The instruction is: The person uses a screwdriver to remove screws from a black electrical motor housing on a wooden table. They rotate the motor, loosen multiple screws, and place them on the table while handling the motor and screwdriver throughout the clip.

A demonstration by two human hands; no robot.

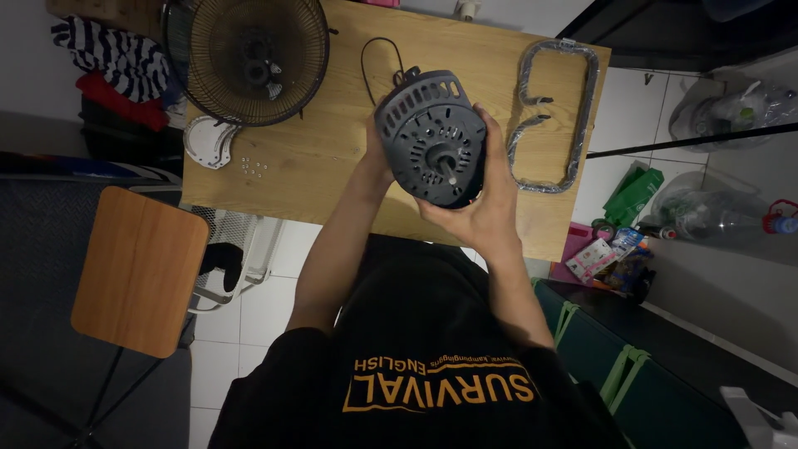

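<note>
I held the dark grey fan motor housing (pixel 431 137) up over the wooden table (pixel 332 166), near the middle of my view, its round vented face and short central shaft turned toward me. My right hand (pixel 480 199) cupped it from the 5 o'clock side, palm under the rim and fingers wrapped up along the 3 o'clock edge, grasping it firmly. My left hand (pixel 376 154) sat at the housing's 9 o'clock side, mostly hidden behind it; it pressed against the casing, though I could not see how its fingers lay. A black cord (pixel 378 62) looped away from the housing toward 11 o'clock across the tabletop.

At 10 o'clock from the housing lay the round wire fan guard (pixel 249 58), flat on the table's far corner. Just below it, at the table's 9 o'clock edge, rested pale fan blades (pixel 208 141), with a small scatter of screws (pixel 252 166) beside them. At 3 o'clock from the housing lay a bent tubular stand frame (pixel 573 116), wrapped in clear plastic. A wooden stool (pixel 137 270) stood on the floor at 8 o'clock, well apart from the housing. Striped cloth (pixel 112 54) was heaped beyond the table's far left corner.
</note>
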